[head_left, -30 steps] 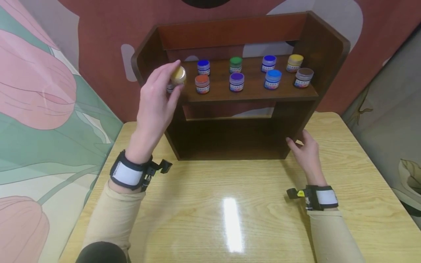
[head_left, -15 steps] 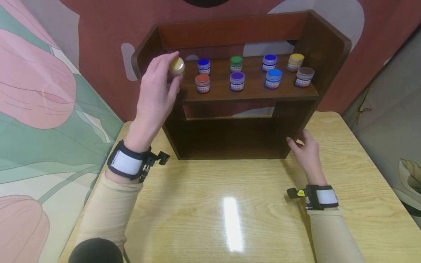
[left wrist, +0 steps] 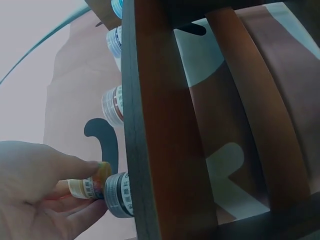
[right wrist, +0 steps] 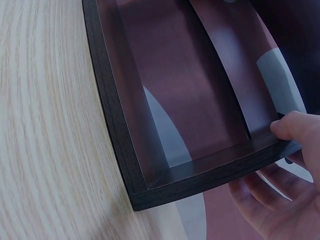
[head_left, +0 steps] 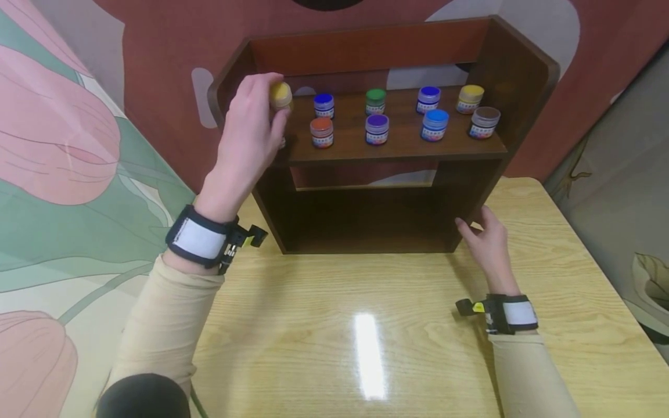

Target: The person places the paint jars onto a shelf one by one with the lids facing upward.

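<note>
My left hand [head_left: 250,119] pinches a small paint jar with a yellow lid [head_left: 281,94] between thumb and fingers, raised over the left end of the upper shelf. In the left wrist view the yellow paint jar [left wrist: 89,187] overlaps a clear-lidded jar [left wrist: 119,194] that stands on the shelf edge; in the head view the hand mostly hides that jar. My right hand [head_left: 486,249] grips the right side panel of the dark brown wooden shelf unit [head_left: 397,152] low down. The right wrist view has the thumb inside the panel [right wrist: 220,172] and the fingers outside it.
Two rows of paint jars stand on the upper shelf, among them an orange-lidded jar [head_left: 322,132], a purple-lidded jar [head_left: 377,129] and a brown-lidded jar [head_left: 484,122]. The unit sits on a light wood table [head_left: 313,325] against a patterned wall [head_left: 157,69].
My left hand has moved a little up and back with the yellow paint jar, toward the rear of the upper shelf. The right hand has stayed on the side panel.
</note>
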A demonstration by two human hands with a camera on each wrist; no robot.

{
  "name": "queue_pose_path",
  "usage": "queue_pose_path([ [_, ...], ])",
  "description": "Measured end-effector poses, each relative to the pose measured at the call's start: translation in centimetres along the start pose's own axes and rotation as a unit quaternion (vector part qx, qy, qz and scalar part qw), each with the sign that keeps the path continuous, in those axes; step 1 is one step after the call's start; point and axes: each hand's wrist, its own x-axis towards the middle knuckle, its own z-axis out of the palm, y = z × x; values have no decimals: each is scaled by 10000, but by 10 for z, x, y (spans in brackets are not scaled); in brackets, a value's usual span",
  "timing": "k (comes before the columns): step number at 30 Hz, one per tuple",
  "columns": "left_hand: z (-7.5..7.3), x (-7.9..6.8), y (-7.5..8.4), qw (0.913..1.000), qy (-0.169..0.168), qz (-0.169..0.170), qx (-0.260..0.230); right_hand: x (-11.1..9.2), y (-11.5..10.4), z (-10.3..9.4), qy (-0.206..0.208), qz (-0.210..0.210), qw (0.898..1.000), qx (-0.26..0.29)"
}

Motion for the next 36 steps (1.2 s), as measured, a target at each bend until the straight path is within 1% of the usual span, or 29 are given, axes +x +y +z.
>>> queue_pose_path([
  [5, -5, 5, 1, 9993, -258, -204, 186, 1, 1, 1, 9, 8, 10000, -7],
  [10, -7, 10, 0, 9977, -481, -388, 260, 1, 1, 1, -6, 2, 10000, -36],
  [15, -7, 16, -2, 9974, -551, -358, 288, 1, 1, 1, -5, 10, 10000, -20],
  [18, -6, 20, -2, 9965, -664, -385, 328, 1, 1, 1, 25, -4, 10000, 21],
  [20, -5, 22, -1, 9950, -805, -439, 388, 1, 1, 1, 43, -7, 10000, 44],
  [26, -2, 27, 2, 9902, -1190, -455, 573, 1, 1, 1, 61, 11, 10000, 48],
  [36, -4, 37, 6, 9822, -1511, -849, 728, 2, 5, 0, -20, -48, 9999, 106],
])
